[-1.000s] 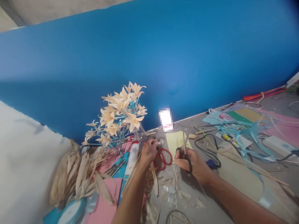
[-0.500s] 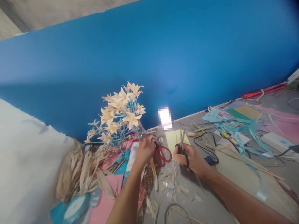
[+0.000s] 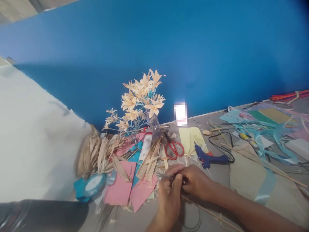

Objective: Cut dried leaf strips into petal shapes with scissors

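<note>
My two hands meet low in the middle of the head view. The right hand (image 3: 198,182) is closed on the black-handled scissors (image 3: 163,175), whose pale blade tip sticks out to the left past my fingers. Bent against the right hand's fingers, my left hand (image 3: 169,193) is closed too; what it pinches is hidden. Beyond them lie red-handled scissors (image 3: 180,151) and a blue glue gun (image 3: 210,158). A yellow sheet (image 3: 189,137) is spread behind these. Dried husk strips (image 3: 149,161) lie just left of the hands.
Pale artificial flowers (image 3: 142,93) stand in a clear vase (image 3: 154,125) by the blue wall (image 3: 205,58). Pink paper (image 3: 120,190) and a blue ribbon roll (image 3: 93,187) lie left. On the right are loose light-blue ribbons (image 3: 277,145), thin sticks and a black cord (image 3: 234,145).
My left hand has left the spot near the vase and red scissors and come toward me. The right hand has brought the black scissors down to it, uncovering the glue gun. The view has shifted left.
</note>
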Tool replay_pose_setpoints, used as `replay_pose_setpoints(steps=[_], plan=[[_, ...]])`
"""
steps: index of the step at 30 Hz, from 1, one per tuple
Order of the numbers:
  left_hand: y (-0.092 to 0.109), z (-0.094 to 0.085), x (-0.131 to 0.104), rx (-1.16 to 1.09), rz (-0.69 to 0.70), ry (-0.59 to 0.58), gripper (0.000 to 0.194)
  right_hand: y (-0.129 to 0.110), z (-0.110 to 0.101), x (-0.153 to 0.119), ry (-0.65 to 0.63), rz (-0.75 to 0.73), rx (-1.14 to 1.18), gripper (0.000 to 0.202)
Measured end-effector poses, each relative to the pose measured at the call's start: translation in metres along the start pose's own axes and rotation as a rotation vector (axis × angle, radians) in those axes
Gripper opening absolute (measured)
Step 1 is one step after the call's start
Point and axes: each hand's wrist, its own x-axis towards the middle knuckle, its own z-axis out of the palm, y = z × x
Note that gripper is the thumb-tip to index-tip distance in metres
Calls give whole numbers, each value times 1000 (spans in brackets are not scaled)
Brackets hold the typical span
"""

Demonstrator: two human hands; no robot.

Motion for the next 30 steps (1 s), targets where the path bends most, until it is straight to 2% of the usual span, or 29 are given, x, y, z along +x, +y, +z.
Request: replay_pose_setpoints(steps=[2, 4, 8, 10, 14, 16, 17, 19, 21, 24, 28, 30], plan=[[0, 3, -2, -21, -93, 5, 28, -1, 1, 2, -5, -14, -26, 31], [3, 0, -1, -8, -139, -3, 30, -1, -1, 4, -22, -41, -9, 36], [9, -6, 3, 50, -134, 42, 28, 1, -7, 5, -127, -25, 118, 26], [11, -7, 5, 69, -115, 59, 29, 2, -8, 5, -113, -5, 148, 21], [10, -10, 10, 133, 49, -50, 36, 6, -14, 5, 136, -50, 40, 22], [7, -20, 16, 160, 93, -67, 44, 10, -23, 6, 302, -9, 123, 26], [5, -27, 20, 188, 70, -32, 45, 13, -29, 7, 383, 36, 217, 30], [-1, -45, 27, 257, -23, 71, 30, 16, -43, 10, 461, 115, 395, 37], [-6, -61, 32, 316, -118, 85, 23, 17, -54, 11, 534, 147, 519, 40], [-12, -66, 32, 538, -106, 62, 21, 13, -59, 11, 492, 210, 544, 40], [-16, -45, 25, 1067, -13, -40, 16, 12, -50, 11, 419, 268, 504, 40], [-19, -35, 23, 1262, -2, -88, 18, 15, -47, 12, 398, 272, 529, 41]])
